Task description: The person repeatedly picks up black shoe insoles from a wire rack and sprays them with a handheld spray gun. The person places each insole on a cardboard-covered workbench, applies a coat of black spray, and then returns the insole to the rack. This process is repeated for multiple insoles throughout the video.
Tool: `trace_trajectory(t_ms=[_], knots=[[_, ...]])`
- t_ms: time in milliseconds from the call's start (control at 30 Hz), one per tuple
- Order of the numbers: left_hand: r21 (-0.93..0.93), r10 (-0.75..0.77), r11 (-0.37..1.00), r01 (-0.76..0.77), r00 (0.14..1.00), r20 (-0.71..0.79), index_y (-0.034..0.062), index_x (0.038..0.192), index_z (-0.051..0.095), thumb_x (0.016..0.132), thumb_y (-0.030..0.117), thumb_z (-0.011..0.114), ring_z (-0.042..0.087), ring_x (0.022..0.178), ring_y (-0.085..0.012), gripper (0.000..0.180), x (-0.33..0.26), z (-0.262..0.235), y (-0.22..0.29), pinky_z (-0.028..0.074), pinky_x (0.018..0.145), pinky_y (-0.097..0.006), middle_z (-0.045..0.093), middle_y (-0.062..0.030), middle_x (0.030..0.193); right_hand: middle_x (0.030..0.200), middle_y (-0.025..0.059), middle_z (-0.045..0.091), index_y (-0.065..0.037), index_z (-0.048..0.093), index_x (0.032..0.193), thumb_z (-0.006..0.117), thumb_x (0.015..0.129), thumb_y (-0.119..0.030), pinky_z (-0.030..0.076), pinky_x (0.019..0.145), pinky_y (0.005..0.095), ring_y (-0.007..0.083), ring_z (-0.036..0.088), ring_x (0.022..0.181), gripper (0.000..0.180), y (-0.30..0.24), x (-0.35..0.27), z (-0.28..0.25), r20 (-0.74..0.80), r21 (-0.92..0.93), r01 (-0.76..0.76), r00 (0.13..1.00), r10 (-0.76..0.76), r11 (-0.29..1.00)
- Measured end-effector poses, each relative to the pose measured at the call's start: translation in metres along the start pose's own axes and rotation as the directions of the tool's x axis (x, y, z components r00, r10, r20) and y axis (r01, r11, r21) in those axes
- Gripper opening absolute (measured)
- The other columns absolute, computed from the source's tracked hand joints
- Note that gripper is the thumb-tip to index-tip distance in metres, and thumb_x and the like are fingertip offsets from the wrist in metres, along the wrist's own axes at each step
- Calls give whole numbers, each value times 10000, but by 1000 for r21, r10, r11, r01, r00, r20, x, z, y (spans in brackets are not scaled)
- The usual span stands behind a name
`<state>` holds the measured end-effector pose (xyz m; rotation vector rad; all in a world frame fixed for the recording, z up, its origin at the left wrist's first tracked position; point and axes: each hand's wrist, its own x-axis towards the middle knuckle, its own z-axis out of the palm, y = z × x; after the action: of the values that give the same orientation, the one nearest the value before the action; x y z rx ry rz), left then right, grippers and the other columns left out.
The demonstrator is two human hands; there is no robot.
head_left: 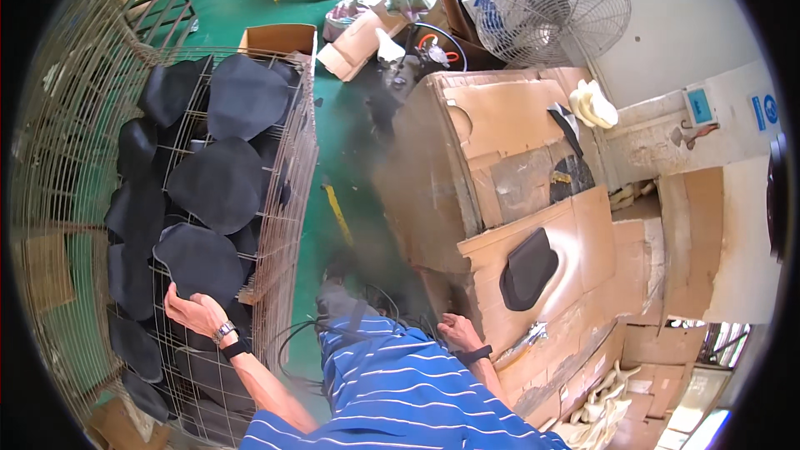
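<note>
My left hand (pixel 196 314) grips the lower edge of a rounded black pad (pixel 200 262), which lies on top of a wire rack on my left. More black pads of the same rounded shape (pixel 218 185) sit in rows on that rack. On my right, my right hand (pixel 461 333) hangs beside the cardboard-covered bench, its fingers loosely apart and nothing visible in them. Ahead of this hand, two black pads (pixel 529 271) rest one partly over the other on the cardboard.
The wire rack (pixel 279 258) and the cardboard-covered bench (pixel 508 129) flank a green floor strip (pixel 342 137). A large caged fan (pixel 554 12) stands at the far right. Cream pieces (pixel 593 104) lie on the bench; dark cables (pixel 292 333) run near my body.
</note>
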<state>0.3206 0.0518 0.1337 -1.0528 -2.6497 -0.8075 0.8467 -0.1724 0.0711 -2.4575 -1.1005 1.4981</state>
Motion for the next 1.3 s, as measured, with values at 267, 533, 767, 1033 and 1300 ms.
trace_trajectory(t_ms=[267,533,767,1033,1300], knots=[[-714,538,686,-145,760,363,4,1128,665,874,-80,570,677,907,-250,284,-29,8,178,542,824,-360,662,-109,1000,1238,253,688,69,599,1332,713,879,-275,526,1003,395,339,672,1172,581,33,-27,38,-76,194,-111,989,127,975],[-896,929,369,-246,58,367,29,1156,648,869,-17,628,680,890,-300,291,-132,-1,284,544,793,-410,662,-139,962,1236,239,696,52,611,1328,728,881,-272,534,985,402,329,681,1153,565,68,-51,43,-127,361,-184,962,243,914],[-973,868,175,-150,-444,224,31,1149,656,872,-3,624,693,880,-285,280,-253,-31,330,558,776,-377,672,-122,959,1161,262,694,16,677,1210,690,828,-316,530,963,455,421,659,1099,506,132,-45,29,-423,319,-32,890,172,947],[-991,689,75,-112,-713,133,27,1175,663,893,32,663,691,948,-269,283,-461,5,363,552,831,-359,684,-140,1038,1458,238,453,-21,542,1370,764,794,-258,504,1019,494,439,488,1303,661,190,-37,-9,-673,255,-149,682,286,955],[-931,732,-301,-206,-676,-87,102,1147,663,814,132,768,583,1095,-332,350,-653,33,379,494,913,-437,602,-105,1157,1562,248,346,-21,577,1327,711,795,-183,502,1017,524,422,345,1440,573,208,-28,-11,-616,207,-260,715,332,943]])
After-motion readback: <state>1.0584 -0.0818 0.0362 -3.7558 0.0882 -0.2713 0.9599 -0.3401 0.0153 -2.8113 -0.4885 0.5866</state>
